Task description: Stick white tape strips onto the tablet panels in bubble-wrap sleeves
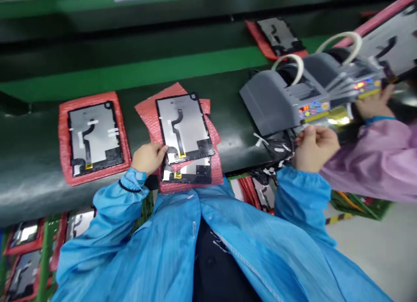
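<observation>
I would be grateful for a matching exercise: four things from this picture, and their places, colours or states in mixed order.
Column one:
1. left hand
2. right hand
3. co-worker's sleeve
4. leftmost panel on the bench

Column two:
A. bordered by red wrap
B. pink
C. curled near a grey machine
D. touching the upper stacked panel

Pairs: 1-D, 2-C, 3-B, 4-A.

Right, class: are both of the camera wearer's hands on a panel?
No, only the left hand touches a panel; the right hand is by the grey machine.
</observation>
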{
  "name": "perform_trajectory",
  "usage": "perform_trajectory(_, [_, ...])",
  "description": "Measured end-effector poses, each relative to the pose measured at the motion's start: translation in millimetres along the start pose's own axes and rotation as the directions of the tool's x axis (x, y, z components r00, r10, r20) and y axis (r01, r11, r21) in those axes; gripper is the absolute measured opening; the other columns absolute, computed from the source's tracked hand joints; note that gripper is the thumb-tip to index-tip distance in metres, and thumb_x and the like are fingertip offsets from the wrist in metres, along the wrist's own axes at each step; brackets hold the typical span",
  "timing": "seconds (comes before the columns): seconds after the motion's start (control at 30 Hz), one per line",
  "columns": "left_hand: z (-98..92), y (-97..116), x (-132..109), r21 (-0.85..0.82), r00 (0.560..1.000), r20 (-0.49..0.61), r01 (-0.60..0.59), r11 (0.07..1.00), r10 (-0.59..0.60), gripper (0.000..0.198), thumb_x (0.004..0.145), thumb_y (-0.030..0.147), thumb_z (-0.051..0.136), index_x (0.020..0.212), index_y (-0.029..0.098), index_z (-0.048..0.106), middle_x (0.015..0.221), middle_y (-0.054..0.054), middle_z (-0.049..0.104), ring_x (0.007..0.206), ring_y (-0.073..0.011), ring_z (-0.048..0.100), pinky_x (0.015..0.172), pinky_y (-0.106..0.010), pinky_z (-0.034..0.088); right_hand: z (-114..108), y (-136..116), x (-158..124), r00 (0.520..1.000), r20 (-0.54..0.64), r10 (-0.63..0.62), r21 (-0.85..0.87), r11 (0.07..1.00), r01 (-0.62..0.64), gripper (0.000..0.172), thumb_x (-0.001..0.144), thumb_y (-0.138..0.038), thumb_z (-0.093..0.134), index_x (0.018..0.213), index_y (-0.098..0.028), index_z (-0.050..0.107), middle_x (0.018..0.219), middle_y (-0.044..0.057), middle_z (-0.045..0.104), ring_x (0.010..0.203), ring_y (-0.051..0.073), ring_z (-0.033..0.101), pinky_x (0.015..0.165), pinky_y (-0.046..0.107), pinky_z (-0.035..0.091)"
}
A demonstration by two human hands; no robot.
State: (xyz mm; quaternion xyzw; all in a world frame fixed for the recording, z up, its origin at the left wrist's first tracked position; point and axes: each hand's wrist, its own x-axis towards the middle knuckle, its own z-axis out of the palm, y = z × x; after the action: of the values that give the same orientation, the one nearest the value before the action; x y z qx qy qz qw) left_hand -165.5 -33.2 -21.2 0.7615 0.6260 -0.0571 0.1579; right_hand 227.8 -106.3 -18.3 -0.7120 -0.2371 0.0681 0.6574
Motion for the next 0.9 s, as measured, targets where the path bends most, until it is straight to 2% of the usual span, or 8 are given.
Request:
perform_trajectory(0.1, [-4.4, -10, 22, -0.052, 0.940, -0.254, -0.247, 0.968, 0.227, 0.041, 0.099, 0.046, 0.044, 0.089, 0.018, 0.073, 0.094, -0.013, 0.074, 0.094, -0.0290, 0.067, 0.084, -0.040, 0.051, 29, -13, -25, 0.919, 0.371, -0.138, 0.028, 0.990, 0.137, 0.017, 0.082, -0.031, 0.071, 0.074, -0.019, 0.062, 0.057, -0.002, 0.058, 0.050, 0.010, 0.050, 0.052, 0.023, 0.039])
perform_trajectory(0.17, [-4.8, -13, 49, -0.039, 0.810, -0.382, -0.495, 0.868, 0.445, 0.036, 0.100, 0.042, 0.047, 0.106, 0.019, 0.074, 0.113, -0.014, 0.073, 0.111, -0.0303, 0.062, 0.100, -0.048, 0.048, 69, -22, -41, 0.751, 0.649, -0.124, 0.046, 0.991, 0.123, 0.028, 0.084, -0.044, 0.072, 0.076, -0.020, 0.061, 0.059, -0.003, 0.057, 0.050, 0.009, 0.050, 0.052, 0.023, 0.040])
perform_trajectory(0.23, [-0.6, -14, 77, -0.022, 0.707, -0.361, -0.658, 0.752, 0.608, 0.036, 0.101, 0.044, 0.050, 0.120, 0.022, 0.072, 0.134, -0.012, 0.068, 0.128, -0.0320, 0.053, 0.112, -0.055, 0.040, 117, -27, -53, 0.558, 0.823, -0.102, 0.031, 0.990, 0.134, 0.030, 0.087, -0.045, 0.070, 0.076, -0.020, 0.058, 0.059, -0.004, 0.055, 0.052, 0.009, 0.047, 0.055, 0.023, 0.040])
perform_trajectory(0.27, [3.0, -14, 90, -0.023, 0.688, -0.327, -0.691, 0.723, 0.648, 0.037, 0.101, 0.047, 0.051, 0.124, 0.025, 0.071, 0.141, -0.009, 0.065, 0.135, -0.0326, 0.048, 0.117, -0.058, 0.035, 142, -29, -58, 0.478, 0.875, -0.079, 0.004, 0.988, 0.155, 0.027, 0.089, -0.041, 0.068, 0.076, -0.020, 0.056, 0.059, -0.005, 0.053, 0.053, 0.009, 0.047, 0.056, 0.023, 0.040])
perform_trajectory(0.37, [15.5, -14, 112, -0.034, 0.703, -0.267, -0.691, 0.722, 0.659, 0.044, 0.100, 0.057, 0.051, 0.132, 0.032, 0.067, 0.152, -0.004, 0.057, 0.145, -0.0350, 0.038, 0.123, -0.069, 0.016, 197, -32, -68, 0.338, 0.941, 0.016, -0.115, 0.955, 0.274, 0.020, 0.090, -0.022, 0.061, 0.072, -0.019, 0.054, 0.061, -0.003, 0.053, 0.059, 0.011, 0.049, 0.064, 0.026, 0.042])
perform_trajectory(0.47, [23.3, -17, 115, -0.064, 0.710, -0.272, -0.687, 0.724, 0.649, 0.050, 0.098, 0.063, 0.051, 0.137, 0.035, 0.065, 0.158, -0.004, 0.051, 0.148, -0.0384, 0.034, 0.122, -0.075, 0.008, 221, -32, -76, 0.305, 0.951, 0.055, -0.187, 0.888, 0.421, 0.015, 0.088, -0.017, 0.056, 0.074, -0.018, 0.058, 0.072, 0.000, 0.060, 0.072, 0.015, 0.056, 0.075, 0.029, 0.045])
perform_trajectory(0.6, [25.3, -19, 112, -0.100, 0.703, -0.296, -0.696, 0.711, 0.647, 0.055, 0.096, 0.068, 0.050, 0.138, 0.037, 0.064, 0.159, -0.006, 0.050, 0.147, -0.0401, 0.034, 0.121, -0.077, 0.009, 226, -34, -83, 0.262, 0.962, 0.077, -0.218, 0.794, 0.567, 0.017, 0.091, -0.022, 0.052, 0.085, -0.016, 0.067, 0.091, 0.006, 0.070, 0.088, 0.020, 0.062, 0.086, 0.034, 0.047])
perform_trajectory(0.9, [27.7, -18, 114, -0.124, 0.687, -0.319, -0.713, 0.690, 0.652, 0.062, 0.096, 0.074, 0.044, 0.138, 0.034, 0.066, 0.157, -0.008, 0.051, 0.144, -0.0405, 0.035, 0.119, -0.079, 0.009, 234, -55, -95, 0.283, 0.935, 0.213, -0.355, 0.537, 0.766, 0.029, 0.097, -0.019, 0.046, 0.103, -0.014, 0.074, 0.113, 0.014, 0.075, 0.111, 0.027, 0.068, 0.100, 0.037, 0.049])
